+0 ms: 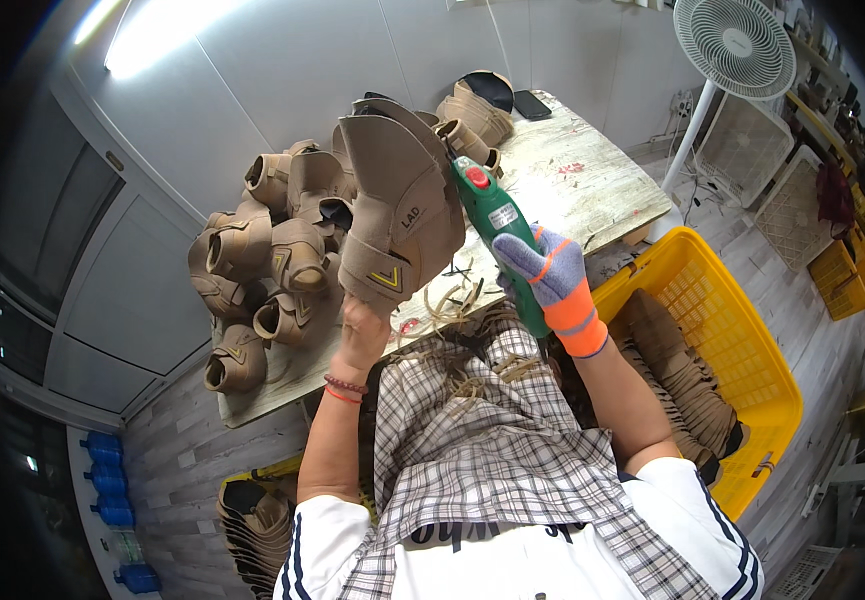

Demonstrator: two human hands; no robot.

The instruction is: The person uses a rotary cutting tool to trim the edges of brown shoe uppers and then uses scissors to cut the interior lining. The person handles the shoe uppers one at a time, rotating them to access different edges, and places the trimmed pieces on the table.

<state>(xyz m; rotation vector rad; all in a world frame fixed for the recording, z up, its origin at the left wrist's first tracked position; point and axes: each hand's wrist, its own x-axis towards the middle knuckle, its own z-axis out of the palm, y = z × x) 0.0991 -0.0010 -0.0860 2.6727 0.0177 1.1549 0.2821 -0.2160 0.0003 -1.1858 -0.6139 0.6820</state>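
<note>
Holding a tan boot upper (397, 215) up by its lower edge in the bare left hand (364, 335), fingers closed on the material, while the gloved right hand (552, 270) wraps tight around a green handheld power tool (500, 235) whose tip meets the upper's right edge. Best done, by the look of it, with the piece kept taut and steady, the tool's nose fed along the edge at an even pace, left fingers kept well away from the tip. Nearer, a plaid apron (472, 440) across the lap, littered with thin tan trimmings (452, 300). At right, just beside the knee, a yellow crate (752, 350) stacked with brown pieces. At left and low, another stack of dark pieces (252, 520) on the floor. Beyond the hands, a worn wooden table (592, 180) bearing a heap of finished tan uppers (272, 260) at left, more at the far end. Farther still, grey wall panels, a white standing fan (734, 45) at far right, pale crates nearby.
</note>
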